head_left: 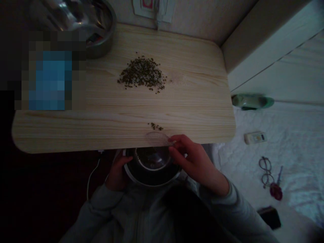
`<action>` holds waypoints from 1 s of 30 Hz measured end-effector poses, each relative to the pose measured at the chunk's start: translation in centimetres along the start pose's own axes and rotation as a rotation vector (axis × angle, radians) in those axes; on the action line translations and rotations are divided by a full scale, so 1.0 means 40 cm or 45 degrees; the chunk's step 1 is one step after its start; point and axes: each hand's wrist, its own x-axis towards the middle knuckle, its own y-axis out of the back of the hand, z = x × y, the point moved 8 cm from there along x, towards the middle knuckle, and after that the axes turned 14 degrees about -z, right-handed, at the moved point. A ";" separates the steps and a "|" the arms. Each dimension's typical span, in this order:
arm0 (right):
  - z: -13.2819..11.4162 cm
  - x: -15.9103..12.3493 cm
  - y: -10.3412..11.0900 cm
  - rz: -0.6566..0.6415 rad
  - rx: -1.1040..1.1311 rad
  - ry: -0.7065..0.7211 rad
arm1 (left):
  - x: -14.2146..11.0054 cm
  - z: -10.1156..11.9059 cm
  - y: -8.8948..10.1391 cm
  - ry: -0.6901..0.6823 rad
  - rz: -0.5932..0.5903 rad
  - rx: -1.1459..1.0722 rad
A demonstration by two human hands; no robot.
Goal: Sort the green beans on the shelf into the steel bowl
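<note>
My right hand (pixel 188 153) pinches a thin, clear, rounded plastic piece (pixel 157 137) between thumb and fingers, at the near edge of the wooden tabletop (pixel 189 111). Just beyond the plastic lies a small cluster of dark green-brown grains (pixel 156 127). A larger spread pile of the same grains (pixel 143 74) covers the middle of the table's far half. Below the table edge, my left hand (pixel 118 170) grips the left rim of a round metal bowl (pixel 153 179) on my lap. The bowl's inside is dark, and its far side is hidden under the table.
A big steel bowl (pixel 101 49) stands at the table's back left, next to a blurred-out patch with blue in it. Behind is a wall socket (pixel 152 10). On the white bedding at right lie a green-tinted bag (pixel 253 101), a small white box (pixel 255 137) and a dark phone-like object (pixel 270 217).
</note>
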 end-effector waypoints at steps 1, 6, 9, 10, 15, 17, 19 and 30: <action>-0.002 0.004 -0.008 0.014 0.025 -0.004 | 0.001 -0.005 0.004 0.011 0.004 -0.014; -0.034 0.031 -0.044 0.072 0.039 0.068 | 0.003 -0.009 -0.001 0.008 -0.063 -0.091; -0.037 0.041 -0.051 0.136 0.008 0.074 | 0.000 -0.011 -0.015 0.051 -0.112 -0.153; -0.034 0.042 -0.051 0.156 -0.001 0.059 | -0.001 -0.010 -0.015 0.055 -0.106 -0.157; -0.007 0.028 -0.060 0.175 0.086 -0.020 | 0.003 -0.009 0.001 0.008 -0.077 -0.126; 0.000 0.020 -0.065 0.181 0.124 -0.044 | 0.005 -0.014 0.002 0.022 -0.084 -0.134; 0.004 0.013 -0.071 0.183 0.163 -0.063 | 0.005 -0.017 -0.001 0.038 -0.087 -0.147; 0.034 -0.011 -0.087 0.221 0.270 -0.089 | -0.003 0.015 0.004 -0.065 0.017 0.051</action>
